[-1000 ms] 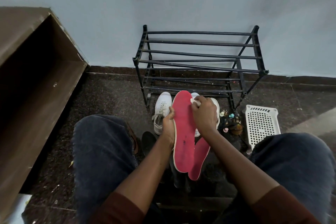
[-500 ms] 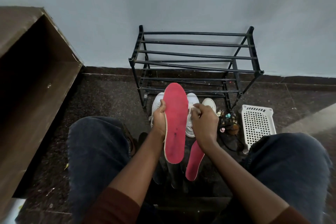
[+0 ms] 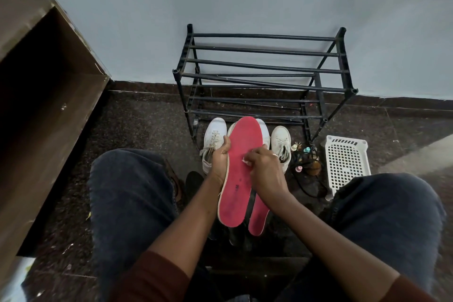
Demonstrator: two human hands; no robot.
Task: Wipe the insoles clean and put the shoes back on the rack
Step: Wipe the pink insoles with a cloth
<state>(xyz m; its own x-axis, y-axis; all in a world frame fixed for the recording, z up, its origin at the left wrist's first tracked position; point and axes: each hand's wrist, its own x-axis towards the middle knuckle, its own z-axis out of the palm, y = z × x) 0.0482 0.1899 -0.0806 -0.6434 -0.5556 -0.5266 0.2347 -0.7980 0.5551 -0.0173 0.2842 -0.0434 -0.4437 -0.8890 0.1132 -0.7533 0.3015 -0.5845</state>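
Observation:
My left hand grips the left edge of a red insole, held upright between my knees. My right hand pinches a small white wipe against the insole's middle. A second red insole lies below and to the right, partly hidden by my right wrist. Three white sneakers stand on the floor behind: one at the left, one in the middle mostly hidden by the insole, one at the right. The black shoe rack stands bare against the wall.
A white perforated basket lies on the floor right of the rack. Small bottles and a dark cord sit between it and the sneakers. A brown open cabinet fills the left. Dark footwear lies near my left knee.
My right hand has slid down from the insole's top edge to its middle, still pinching the wipe. The left hand keeps its grip on the insole.

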